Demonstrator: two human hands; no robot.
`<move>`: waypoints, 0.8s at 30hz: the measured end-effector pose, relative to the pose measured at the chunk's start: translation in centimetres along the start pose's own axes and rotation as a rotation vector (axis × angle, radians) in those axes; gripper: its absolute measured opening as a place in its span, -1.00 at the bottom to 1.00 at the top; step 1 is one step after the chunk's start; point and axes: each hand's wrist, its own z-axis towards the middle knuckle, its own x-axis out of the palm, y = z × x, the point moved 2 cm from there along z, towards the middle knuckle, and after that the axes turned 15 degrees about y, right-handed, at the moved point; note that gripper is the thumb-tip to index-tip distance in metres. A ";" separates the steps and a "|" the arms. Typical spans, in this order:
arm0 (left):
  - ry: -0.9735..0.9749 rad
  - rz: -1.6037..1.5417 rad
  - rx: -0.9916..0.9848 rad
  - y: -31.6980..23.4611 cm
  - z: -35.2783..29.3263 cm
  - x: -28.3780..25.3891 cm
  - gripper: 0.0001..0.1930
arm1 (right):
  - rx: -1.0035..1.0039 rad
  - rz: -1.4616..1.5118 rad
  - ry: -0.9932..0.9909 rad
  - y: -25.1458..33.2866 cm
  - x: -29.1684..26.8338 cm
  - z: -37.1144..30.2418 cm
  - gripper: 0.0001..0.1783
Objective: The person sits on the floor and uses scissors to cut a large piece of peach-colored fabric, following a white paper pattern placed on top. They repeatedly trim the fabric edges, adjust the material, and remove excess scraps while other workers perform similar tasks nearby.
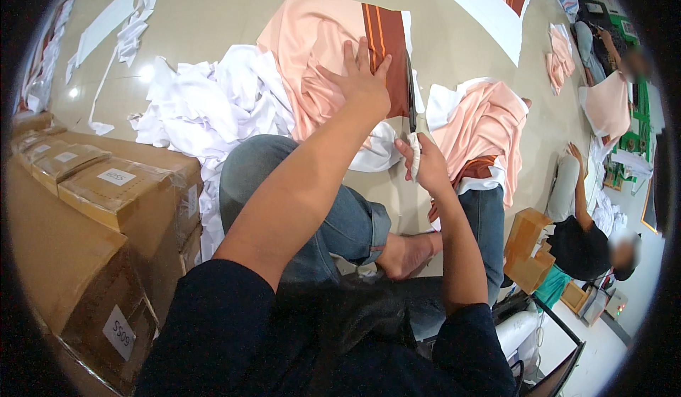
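Note:
A peach cloth lies spread on the floor, with a brown band carrying orange stripes and a white margin along its right side. My left hand presses flat on it, fingers spread over the band and the peach part. In my right hand is a pair of scissors, its handle wrapped in pale material. The long dark blades point away from me along the band's right edge, beside the white margin. Whether they are parted is hard to see.
Crumpled white cloth lies to the left, above stacked cardboard boxes. Another bunched peach cloth rests by my right knee. White strips lie far left. A larger cloth and other people are on the right.

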 end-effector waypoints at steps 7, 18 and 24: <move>-0.003 -0.041 0.013 0.0 0.0 -0.9 0.14 | -0.063 0.095 0.021 2.2 -1.9 3.5 -0.25; 0.046 -0.047 0.025 0.1 -0.2 -1.2 0.11 | -0.046 0.117 0.011 4.9 -3.3 6.2 -0.28; 0.051 -0.050 0.015 0.0 -0.3 -1.4 0.10 | -0.058 0.088 0.038 6.0 -4.1 6.8 -0.26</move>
